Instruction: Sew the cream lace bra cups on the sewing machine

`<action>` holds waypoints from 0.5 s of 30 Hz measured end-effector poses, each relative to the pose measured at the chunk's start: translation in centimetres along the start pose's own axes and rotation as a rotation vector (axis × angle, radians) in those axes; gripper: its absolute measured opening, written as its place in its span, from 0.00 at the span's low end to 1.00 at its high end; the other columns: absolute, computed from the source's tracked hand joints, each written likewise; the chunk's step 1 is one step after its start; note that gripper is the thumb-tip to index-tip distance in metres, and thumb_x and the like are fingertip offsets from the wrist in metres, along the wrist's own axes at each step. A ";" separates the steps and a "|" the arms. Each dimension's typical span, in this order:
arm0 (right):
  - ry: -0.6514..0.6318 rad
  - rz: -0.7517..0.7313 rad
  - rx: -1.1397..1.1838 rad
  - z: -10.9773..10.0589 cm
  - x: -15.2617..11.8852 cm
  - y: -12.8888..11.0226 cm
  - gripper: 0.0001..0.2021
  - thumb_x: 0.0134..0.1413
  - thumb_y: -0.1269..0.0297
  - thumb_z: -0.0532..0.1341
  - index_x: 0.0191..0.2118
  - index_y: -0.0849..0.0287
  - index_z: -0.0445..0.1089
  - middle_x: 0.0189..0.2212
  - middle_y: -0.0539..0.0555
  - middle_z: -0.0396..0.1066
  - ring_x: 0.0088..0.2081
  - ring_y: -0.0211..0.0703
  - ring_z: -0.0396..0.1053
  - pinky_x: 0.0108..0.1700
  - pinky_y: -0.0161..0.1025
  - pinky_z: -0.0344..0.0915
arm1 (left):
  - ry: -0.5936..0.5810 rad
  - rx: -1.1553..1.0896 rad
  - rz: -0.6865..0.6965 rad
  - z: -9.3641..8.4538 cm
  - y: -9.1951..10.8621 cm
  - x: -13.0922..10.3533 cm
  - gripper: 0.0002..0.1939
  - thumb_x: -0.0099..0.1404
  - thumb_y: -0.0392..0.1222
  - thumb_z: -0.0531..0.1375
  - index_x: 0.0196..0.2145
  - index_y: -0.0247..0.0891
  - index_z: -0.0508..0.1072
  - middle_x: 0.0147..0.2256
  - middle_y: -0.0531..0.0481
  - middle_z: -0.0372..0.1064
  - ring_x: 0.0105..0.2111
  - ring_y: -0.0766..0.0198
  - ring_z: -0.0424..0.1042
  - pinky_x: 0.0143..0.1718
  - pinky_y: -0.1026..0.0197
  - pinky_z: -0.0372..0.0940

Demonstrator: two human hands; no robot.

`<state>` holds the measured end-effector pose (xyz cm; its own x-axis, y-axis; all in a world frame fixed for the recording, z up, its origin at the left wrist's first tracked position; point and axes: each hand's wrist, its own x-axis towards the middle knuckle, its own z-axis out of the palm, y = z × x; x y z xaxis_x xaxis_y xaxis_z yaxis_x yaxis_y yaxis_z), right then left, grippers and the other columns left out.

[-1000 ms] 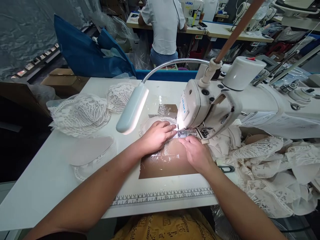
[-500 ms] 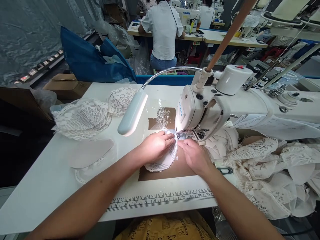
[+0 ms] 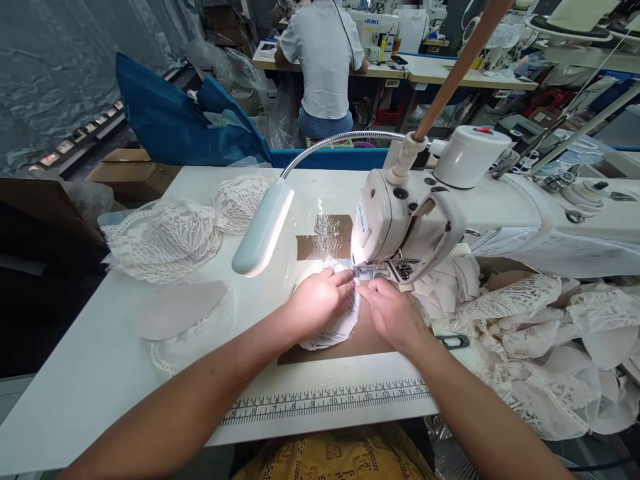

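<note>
A white lace bra cup [image 3: 336, 331] lies under the needle area of the white sewing machine [image 3: 383, 220], over a brown patch on the table. My left hand [image 3: 323, 300] rests on top of the cup, its fingers close together and gripping the fabric just left of the presser foot. At the cup's right edge, my right hand [image 3: 390, 310] has its thumb and forefinger pinched by the foot; the exact grip is partly hidden. Both hands' fingertips nearly meet in front of the needle.
A lamp [image 3: 263, 227] on a bendable neck hangs left of the machine. Lace cups [image 3: 163, 240] lie on the left of the table [image 3: 90, 373]. To the right is a heap of lace pieces [image 3: 545, 353]. A printed ruler [image 3: 330, 402] runs along the front edge. Another person [image 3: 325, 67] sits ahead.
My left hand has shifted slightly right and down over the cup, and the cup has turned a little with it. My right hand stays nearly in place.
</note>
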<state>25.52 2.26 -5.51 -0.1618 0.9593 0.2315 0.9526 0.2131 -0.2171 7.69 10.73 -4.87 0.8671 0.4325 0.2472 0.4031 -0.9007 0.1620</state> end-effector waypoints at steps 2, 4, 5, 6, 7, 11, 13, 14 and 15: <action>0.000 -0.009 0.002 0.0 -0.1 0.1 0.20 0.54 0.76 0.52 0.49 0.55 0.73 0.32 0.53 0.72 0.32 0.40 0.63 0.29 0.36 0.51 | -0.008 -0.051 0.049 -0.7 -0.3 -0.1 0.17 0.71 0.42 0.49 0.45 0.32 0.74 0.47 0.40 0.71 0.41 0.56 0.69 0.42 0.53 0.68; -0.002 -0.011 0.004 0.0 -0.2 0.2 0.21 0.55 0.76 0.51 0.49 0.56 0.73 0.31 0.53 0.71 0.30 0.40 0.62 0.28 0.36 0.51 | -0.023 -0.090 0.088 -1.3 -0.6 -0.3 0.17 0.71 0.42 0.50 0.46 0.32 0.74 0.46 0.39 0.71 0.42 0.55 0.69 0.43 0.52 0.66; -0.005 -0.010 0.006 0.0 -0.3 0.2 0.21 0.55 0.76 0.51 0.49 0.55 0.73 0.31 0.53 0.72 0.30 0.39 0.62 0.28 0.36 0.51 | -0.035 -0.100 0.098 -1.5 -0.8 -0.4 0.17 0.70 0.43 0.50 0.46 0.32 0.74 0.45 0.39 0.71 0.42 0.55 0.69 0.43 0.52 0.66; -0.004 -0.008 0.009 0.0 -0.3 0.2 0.20 0.55 0.76 0.51 0.49 0.56 0.73 0.32 0.53 0.72 0.29 0.39 0.62 0.28 0.36 0.51 | -0.052 -0.103 0.103 -1.6 -0.9 -0.5 0.16 0.70 0.43 0.51 0.45 0.33 0.74 0.44 0.40 0.71 0.41 0.55 0.69 0.42 0.53 0.66; -0.006 -0.005 0.013 0.0 -0.3 0.2 0.20 0.56 0.76 0.51 0.49 0.56 0.73 0.32 0.53 0.72 0.29 0.39 0.62 0.28 0.36 0.51 | -0.072 -0.101 0.102 -1.7 -0.9 -0.6 0.16 0.70 0.43 0.51 0.45 0.33 0.75 0.43 0.40 0.71 0.40 0.56 0.69 0.40 0.54 0.65; -0.006 -0.004 0.037 -0.1 -0.3 0.2 0.20 0.56 0.75 0.51 0.49 0.57 0.73 0.32 0.54 0.72 0.29 0.39 0.62 0.28 0.35 0.52 | -0.150 -0.075 0.098 -1.8 -0.9 -0.7 0.16 0.70 0.45 0.50 0.43 0.35 0.75 0.37 0.43 0.70 0.35 0.57 0.68 0.36 0.56 0.63; -0.012 -0.004 0.037 -0.1 -0.3 0.3 0.20 0.57 0.75 0.51 0.49 0.56 0.73 0.32 0.54 0.71 0.28 0.39 0.62 0.28 0.35 0.52 | -0.172 -0.065 0.095 -1.9 -0.8 -0.6 0.17 0.71 0.45 0.49 0.42 0.35 0.75 0.36 0.44 0.70 0.33 0.58 0.68 0.34 0.56 0.61; -0.013 -0.003 0.034 -0.1 -0.4 0.3 0.20 0.57 0.75 0.51 0.49 0.56 0.73 0.32 0.54 0.71 0.28 0.38 0.61 0.28 0.35 0.51 | -0.180 -0.061 0.094 -1.9 -0.7 -0.6 0.17 0.71 0.45 0.49 0.42 0.35 0.75 0.35 0.44 0.69 0.32 0.59 0.68 0.34 0.57 0.60; -0.016 -0.003 0.029 -0.1 -0.4 0.3 0.20 0.57 0.75 0.51 0.49 0.56 0.73 0.32 0.53 0.71 0.28 0.38 0.61 0.28 0.35 0.51 | -0.185 -0.059 0.093 -2.0 -0.7 -0.6 0.17 0.71 0.45 0.49 0.41 0.35 0.74 0.34 0.45 0.69 0.32 0.59 0.67 0.33 0.57 0.60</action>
<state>25.87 1.94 -5.55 -0.1691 0.9613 0.2173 0.9441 0.2213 -0.2443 6.33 11.22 -3.26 0.9408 0.3282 0.0851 0.3060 -0.9299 0.2041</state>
